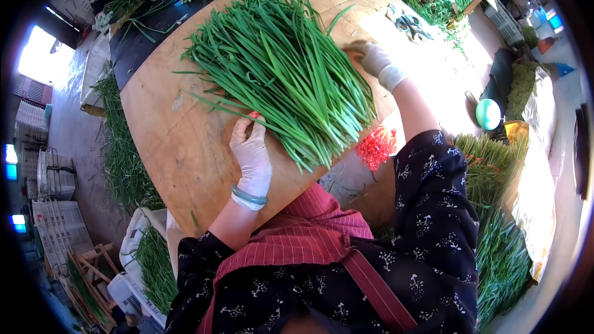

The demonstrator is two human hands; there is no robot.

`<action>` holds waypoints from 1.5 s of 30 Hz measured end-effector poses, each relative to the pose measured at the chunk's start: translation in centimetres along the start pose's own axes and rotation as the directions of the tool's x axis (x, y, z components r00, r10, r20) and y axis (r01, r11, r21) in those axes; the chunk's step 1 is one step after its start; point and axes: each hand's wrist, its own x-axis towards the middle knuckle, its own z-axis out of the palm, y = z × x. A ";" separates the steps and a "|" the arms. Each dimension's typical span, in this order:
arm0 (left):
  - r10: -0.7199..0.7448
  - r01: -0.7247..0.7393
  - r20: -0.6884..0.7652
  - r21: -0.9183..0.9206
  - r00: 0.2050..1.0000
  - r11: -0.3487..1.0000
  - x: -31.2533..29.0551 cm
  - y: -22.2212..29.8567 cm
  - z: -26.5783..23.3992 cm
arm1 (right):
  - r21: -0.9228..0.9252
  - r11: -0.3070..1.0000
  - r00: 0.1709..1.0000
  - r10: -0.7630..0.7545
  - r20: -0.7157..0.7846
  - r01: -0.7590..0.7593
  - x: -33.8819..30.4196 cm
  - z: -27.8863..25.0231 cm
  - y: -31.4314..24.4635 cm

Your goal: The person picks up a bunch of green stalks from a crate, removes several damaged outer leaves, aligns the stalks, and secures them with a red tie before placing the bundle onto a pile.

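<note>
"Which way does that heap of green stalks run?"

"Aslant on the wooden desk, between the two hands: leafy tips towards the far left, pale ends towards the near right, by the desk's edge."

"And the hands?"

"Apart, both gloved, one on each flank. The left hand is at the near-left side, thumb and finger curled by a bit of red, where some stray leaves cross. Whether it grips one, I can't tell from here."

"The right hand?"

"Across the heap, at its far-right flank, fingers pointing in at it. They're blurred, so I can't say if they've closed on anything."

"Which is nearer the heap?"

"Hardly a difference; both look right at its edge. The left is closer to the pale ends' level, though, and a tuft of red strips sits just beside those ends."
</note>
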 end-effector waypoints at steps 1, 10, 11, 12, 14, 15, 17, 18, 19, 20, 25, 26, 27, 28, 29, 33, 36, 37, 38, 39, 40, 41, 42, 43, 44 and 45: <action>-0.013 0.013 -0.012 -0.039 1.000 0.999 0.0 0.2 0.0 | 0.044 0.998 0.998 0.050 0.044 -0.052 -0.3 0.0 -0.2; -0.134 0.132 -0.021 -0.076 0.991 0.988 0.9 0.6 0.8 | 0.632 0.676 0.914 0.378 0.146 -0.380 -2.0 2.7 2.6; -0.145 0.142 -0.021 -0.093 0.989 0.985 0.9 0.7 0.8 | 0.767 0.499 0.888 0.416 0.196 -0.403 -1.9 3.4 2.8; -0.163 0.160 -0.016 -0.109 0.986 0.981 0.9 0.6 0.9 | 0.861 0.296 0.856 0.447 0.258 -0.413 -2.2 3.2 2.2; -0.181 0.178 -0.021 -0.114 0.983 0.977 0.9 0.6 1.0 | 0.895 0.104 0.831 0.431 0.352 -0.433 -2.0 2.5 1.3; -0.182 0.178 -0.029 -0.102 0.983 0.979 0.9 0.6 0.9 | 0.889 0.077 0.820 0.427 0.380 -0.452 -1.9 2.3 0.7; -0.163 0.158 -0.047 -0.091 0.986 0.983 0.9 0.3 0.9 | 0.881 0.039 0.808 0.419 0.414 -0.471 -1.7 3.0 0.6; -0.163 0.161 -0.028 -0.060 0.986 0.985 0.9 0.2 0.7 | 0.881 0.077 0.819 0.412 0.399 -0.467 -1.2 3.6 0.9; -0.163 0.162 -0.009 -0.029 0.987 0.986 0.9 0.0 0.3 | 0.855 0.155 0.806 0.449 0.386 -0.496 -1.2 4.0 1.4; -0.163 0.163 0.010 0.002 0.987 0.987 0.9 0.0 0.3 | 0.820 0.230 0.792 0.486 0.369 -0.523 -1.1 4.4 1.8; -0.168 0.168 0.005 -0.028 0.986 0.985 0.7 0.0 0.3 | 0.760 0.430 0.823 0.517 0.235 -0.487 -0.8 5.6 2.1; -0.171 0.171 0.013 -0.039 0.985 0.984 0.6 0.1 0.3 | 0.771 0.413 0.822 0.515 0.242 -0.485 -0.9 5.5 2.4; -0.181 0.180 -0.010 -0.059 0.983 0.982 0.5 0.3 0.2 | 0.807 0.228 0.778 0.496 0.385 -0.545 -0.8 4.8 1.9; -0.188 0.186 -0.026 -0.083 0.982 0.979 0.4 0.8 0.6 | 0.836 0.159 0.787 0.465 0.407 -0.526 -1.0 4.1 1.7; -0.196 0.190 -0.042 -0.106 0.980 0.976 0.3 1.0 0.8 | 0.858 0.087 0.795 0.431 0.426 -0.507 -1.4 3.6 1.5; -0.196 0.189 -0.031 -0.144 0.980 0.971 0.5 0.6 0.7 | 0.889 0.074 0.851 0.333 0.406 -0.453 -3.0 2.0 1.4; -0.195 0.190 -0.004 -0.197 0.981 0.962 1.0 0.6 0.0 | 0.893 0.225 0.910 0.247 0.334 -0.389 -3.3 -0.9 -1.2; -0.195 0.193 0.012 -0.220 0.981 0.956 1.5 0.4 -0.7 | 0.884 0.278 0.924 0.195 0.330 -0.375 -3.3 -2.3 -2.3; -0.200 0.200 0.024 -0.241 0.980 0.950 1.9 0.2 -1.5 | 0.872 0.328 0.932 0.141 0.335 -0.363 -3.2 -3.1 -3.2; -0.203 0.204 0.036 -0.296 0.979 0.933 2.1 1.2 -1.9 | 0.870 0.379 0.947 0.067 0.314 -0.315 -3.2 -3.5 -4.0; -0.200 0.191 0.011 -0.343 0.980 0.920 2.5 1.8 -2.2 | 0.868 0.421 0.956 -0.011 0.293 -0.261 -3.1 -3.4 -4.9; -0.248 0.246 0.034 -0.317 0.968 0.916 3.3 2.4 -3.0 | 0.865 0.458 0.957 -0.092 0.274 -0.204 -3.1 -3.2 -5.9; -0.295 0.296 0.048 -0.290 0.954 0.910 4.1 3.3 -4.3 | 0.867 0.464 0.958 -0.117 0.262 -0.180 -3.1 -3.0 -7.4; -0.232 0.237 0.046 -0.174 0.972 0.956 4.6 3.9 -5.3 | 0.868 0.471 0.958 -0.140 0.250 -0.157 -3.2 -2.6 -9.0; -0.141 0.143 0.092 -0.018 0.986 0.990 5.2 4.2 -6.2 | 0.869 0.476 0.957 -0.164 0.238 -0.134 -3.4 -2.3 -10.9; -0.049 0.032 0.124 0.131 0.991 0.991 5.7 4.5 -7.6 | 0.820 0.555 0.961 -0.124 0.246 -0.138 -3.4 -2.2 -13.4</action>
